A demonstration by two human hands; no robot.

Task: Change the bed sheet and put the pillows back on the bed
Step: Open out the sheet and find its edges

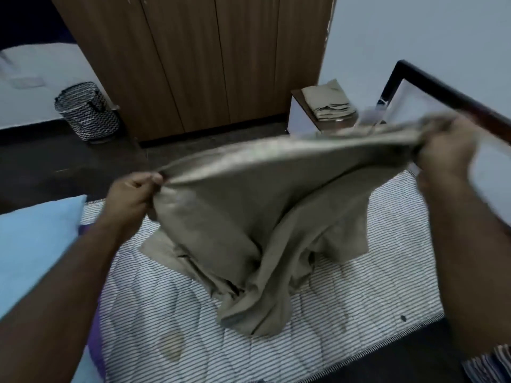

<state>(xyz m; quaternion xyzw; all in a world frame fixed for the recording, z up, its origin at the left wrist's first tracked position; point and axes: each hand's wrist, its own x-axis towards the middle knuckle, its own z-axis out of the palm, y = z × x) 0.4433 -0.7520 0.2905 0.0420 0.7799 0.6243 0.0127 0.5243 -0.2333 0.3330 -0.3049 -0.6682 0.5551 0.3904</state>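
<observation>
1. Head view: you stand over a bare striped mattress (345,286), holding a beige bed sheet (249,217) up in front of you with both hands.
2. Your left hand (132,194) pinches the sheet's edge between thumb and curled fingers.
3. Your right hand (445,150) is blurred. It seems to have its fingers bunched round the opposite end of the same edge, but the exact grip is hard to make out.
4. The held edge runs from lower left up to upper right, toward the dark bed frame (442,89). That is the sheet's long axis as it is now held. The rest hangs down in folds and piles onto the mattress.
5. Judging by the drape, the sheet is light, soft and limp. It should not slip, but it will sag and twist. Take it at the corners or along a hem.
6. A blue pillow (36,239) lies at your left, and folded beige linen (329,100) sits on a small table by the wooden wardrobe (207,59).
</observation>
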